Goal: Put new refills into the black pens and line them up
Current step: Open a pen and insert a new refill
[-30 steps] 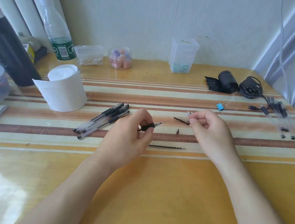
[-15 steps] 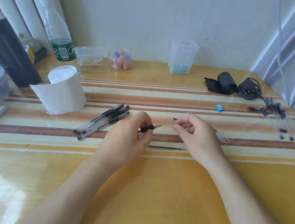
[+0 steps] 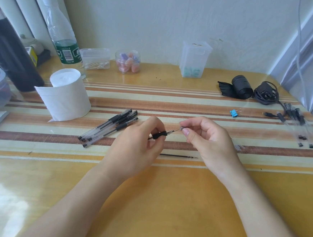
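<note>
My left hand (image 3: 138, 145) grips a black pen (image 3: 161, 134) by its rubber grip, the refill tip sticking out to the right. My right hand (image 3: 208, 139) pinches a small metal pen tip cone (image 3: 182, 128) right at the end of that refill. A loose black refill (image 3: 178, 155) lies on the table below both hands. Several capped black pens (image 3: 112, 127) lie in a bunch to the left. More clear pens (image 3: 301, 124) lie in a row at the far right.
A white paper roll (image 3: 66, 94) stands left of the pen bunch. A blue binder clip (image 3: 234, 113), a black roll (image 3: 241, 87) and a coiled cable (image 3: 265, 93) lie at the right. A bottle (image 3: 62, 36) and plastic containers line the wall.
My right hand picked the metal tip cone off the table and brought it left to the refill point of the pen in my left hand. The left hand stayed in place.
</note>
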